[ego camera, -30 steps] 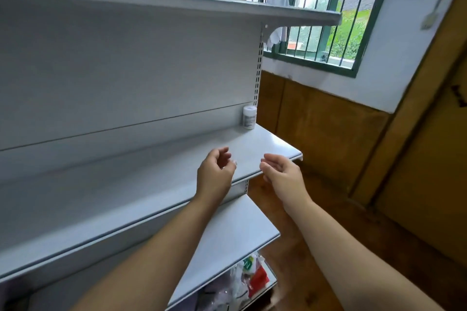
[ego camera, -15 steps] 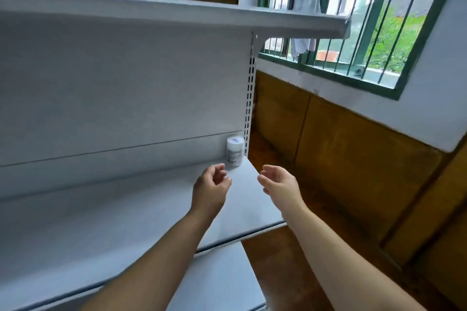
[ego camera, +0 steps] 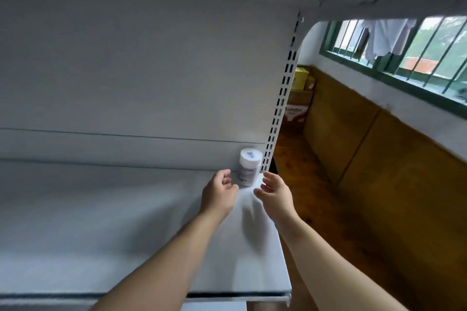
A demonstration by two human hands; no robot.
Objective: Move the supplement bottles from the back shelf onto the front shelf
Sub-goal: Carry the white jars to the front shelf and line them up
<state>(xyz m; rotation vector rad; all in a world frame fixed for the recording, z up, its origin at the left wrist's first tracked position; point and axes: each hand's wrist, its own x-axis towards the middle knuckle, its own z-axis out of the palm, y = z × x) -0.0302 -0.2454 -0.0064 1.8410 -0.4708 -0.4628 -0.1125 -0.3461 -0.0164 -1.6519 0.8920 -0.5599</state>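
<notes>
White plastic, capped and upright: I see one supplement bottle [ego camera: 249, 166] in the back right corner of the grey metal shelf [ego camera: 101, 235]. It stands against the back panel [ego camera: 151, 70], just beside the slotted upright [ego camera: 280, 108]. Its cap is on and its wall is opaque, so I cannot tell what it holds. The left hand [ego camera: 218, 194] hovers just left of the bottle, fingers [ego camera: 225, 174] loosely curled around nothing. The right hand [ego camera: 276, 194] hovers just right of it, fingers [ego camera: 269, 178] relaxed and parted, palm turned inward. Neither hand appears to touch the bottle. Beyond the upright, a yellow box [ego camera: 300, 79] sits above a carton with red print [ego camera: 294, 112]; I cannot see inside either.
</notes>
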